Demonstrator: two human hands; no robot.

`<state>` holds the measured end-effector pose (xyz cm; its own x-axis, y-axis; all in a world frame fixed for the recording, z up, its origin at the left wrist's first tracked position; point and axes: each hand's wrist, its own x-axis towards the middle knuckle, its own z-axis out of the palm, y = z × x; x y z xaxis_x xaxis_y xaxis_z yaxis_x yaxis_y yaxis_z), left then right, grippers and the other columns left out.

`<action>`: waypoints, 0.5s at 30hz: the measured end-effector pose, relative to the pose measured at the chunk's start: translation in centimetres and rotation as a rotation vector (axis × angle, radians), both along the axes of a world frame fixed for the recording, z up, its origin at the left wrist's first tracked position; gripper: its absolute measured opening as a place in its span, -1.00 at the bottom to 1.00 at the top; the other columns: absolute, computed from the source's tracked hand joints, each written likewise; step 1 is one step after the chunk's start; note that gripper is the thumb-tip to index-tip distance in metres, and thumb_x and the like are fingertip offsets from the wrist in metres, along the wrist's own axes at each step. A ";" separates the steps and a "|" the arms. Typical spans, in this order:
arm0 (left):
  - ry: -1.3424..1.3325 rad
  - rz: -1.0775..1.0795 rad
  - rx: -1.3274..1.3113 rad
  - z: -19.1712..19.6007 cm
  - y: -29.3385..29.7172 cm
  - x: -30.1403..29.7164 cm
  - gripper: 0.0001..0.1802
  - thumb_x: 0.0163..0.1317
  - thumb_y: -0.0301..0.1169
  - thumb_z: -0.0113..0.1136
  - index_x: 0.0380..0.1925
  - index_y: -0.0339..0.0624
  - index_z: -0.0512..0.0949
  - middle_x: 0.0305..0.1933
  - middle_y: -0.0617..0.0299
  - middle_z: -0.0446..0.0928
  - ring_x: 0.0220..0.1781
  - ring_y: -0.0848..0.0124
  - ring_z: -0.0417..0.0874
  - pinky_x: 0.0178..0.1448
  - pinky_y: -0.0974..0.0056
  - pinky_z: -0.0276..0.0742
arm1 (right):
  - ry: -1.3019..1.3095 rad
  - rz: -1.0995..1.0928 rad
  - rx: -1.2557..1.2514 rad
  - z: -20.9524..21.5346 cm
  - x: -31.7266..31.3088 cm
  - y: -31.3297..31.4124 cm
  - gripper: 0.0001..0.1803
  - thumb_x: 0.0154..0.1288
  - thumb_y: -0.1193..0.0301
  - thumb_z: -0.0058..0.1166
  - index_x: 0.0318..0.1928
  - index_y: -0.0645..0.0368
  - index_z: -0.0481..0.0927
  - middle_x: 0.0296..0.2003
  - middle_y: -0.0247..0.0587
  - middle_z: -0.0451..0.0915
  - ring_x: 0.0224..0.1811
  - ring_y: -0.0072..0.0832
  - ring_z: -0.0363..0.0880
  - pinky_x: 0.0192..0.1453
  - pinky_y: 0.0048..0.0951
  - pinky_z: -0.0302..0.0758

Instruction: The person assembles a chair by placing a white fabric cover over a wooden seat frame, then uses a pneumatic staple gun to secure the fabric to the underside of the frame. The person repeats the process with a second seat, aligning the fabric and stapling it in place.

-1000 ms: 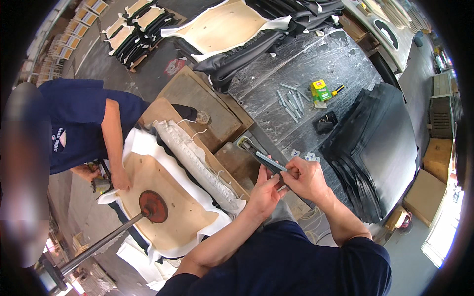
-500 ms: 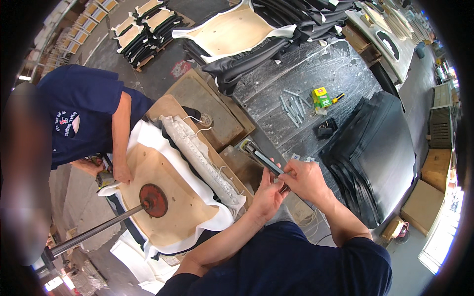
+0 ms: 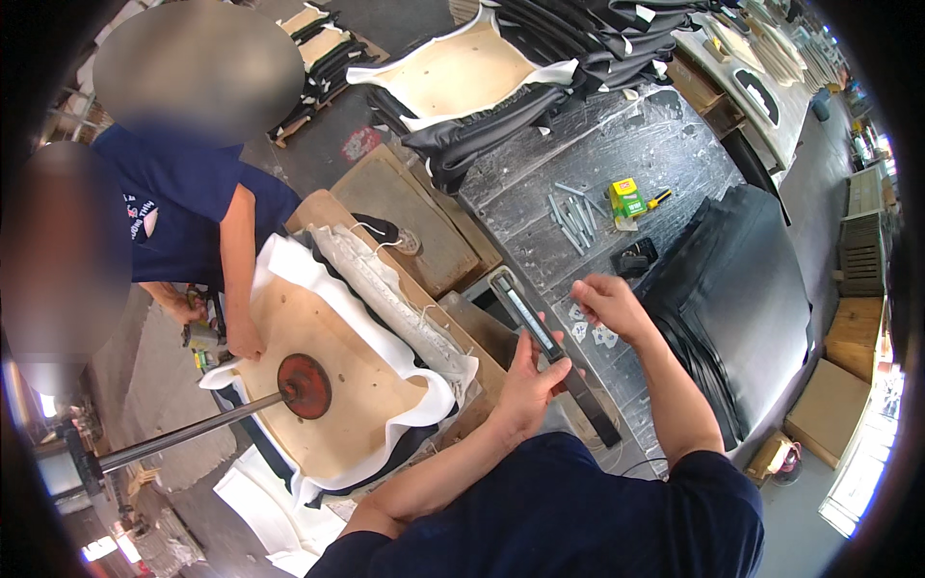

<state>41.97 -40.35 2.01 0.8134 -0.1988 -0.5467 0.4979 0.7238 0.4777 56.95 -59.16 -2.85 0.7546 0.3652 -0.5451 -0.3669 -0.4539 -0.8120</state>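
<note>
Scuffed grey worktable; slim black bar in left hand

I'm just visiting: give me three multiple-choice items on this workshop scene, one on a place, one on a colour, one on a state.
1. Where does the round red metal disc sit?
A. on the tan wooden seat panel
B. on the floor
C. on the black sheets

2. What colour is the small box on the grey worktable?
A. blue
B. yellow and green
C. white

3. What is the left hand doing?
A. hanging free
B. gripping the long black bar tool
C. resting on the box

Answers: 1 A, the disc lies mid-panel; 2 B, those colours show; 3 B, its fingers wrap the bar.
</note>
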 end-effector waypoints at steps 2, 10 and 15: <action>-0.010 -0.035 0.005 1.7 0.4 0.2 -0.22 0.66 -0.48 0.15 0.74 0.28 0.09 0.44 0.35 0.44 0.19 0.29 0.73 0.25 0.01 0.81 | 0.400 0.058 0.149 -2.1 0.1 0.1 -0.15 0.70 -0.35 -0.14 0.15 0.27 0.74 -0.09 -0.23 0.73 -0.18 -0.49 0.68 -0.21 -0.39 0.66; -0.069 -0.147 0.034 3.1 -0.3 -2.1 -0.43 0.76 -0.24 0.10 0.65 -0.04 0.30 0.30 0.28 0.63 -0.01 0.45 0.75 0.03 0.19 0.83 | 0.690 -0.494 0.817 -1.0 -6.1 5.1 -0.11 0.59 -0.43 -0.04 0.00 0.30 0.67 -0.45 -0.19 0.67 -0.51 -0.45 0.65 -0.39 -0.42 0.68; -0.534 -0.286 0.550 5.3 1.4 -6.9 -0.08 0.61 -0.13 0.32 0.72 -0.33 0.09 0.60 -0.12 0.37 0.41 0.24 0.59 0.30 0.22 0.68 | 0.340 -0.593 0.861 1.6 -7.6 3.8 -0.17 0.53 -0.51 -0.05 -0.23 0.08 0.63 -0.48 -0.26 0.63 -0.57 -0.40 0.58 -0.53 -0.33 0.52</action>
<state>35.05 -38.95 7.32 0.9503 -0.2543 -0.1798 0.2328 0.1963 0.9525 49.35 -55.37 -1.22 0.7945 0.3520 -0.4948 -0.6043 0.5385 -0.5872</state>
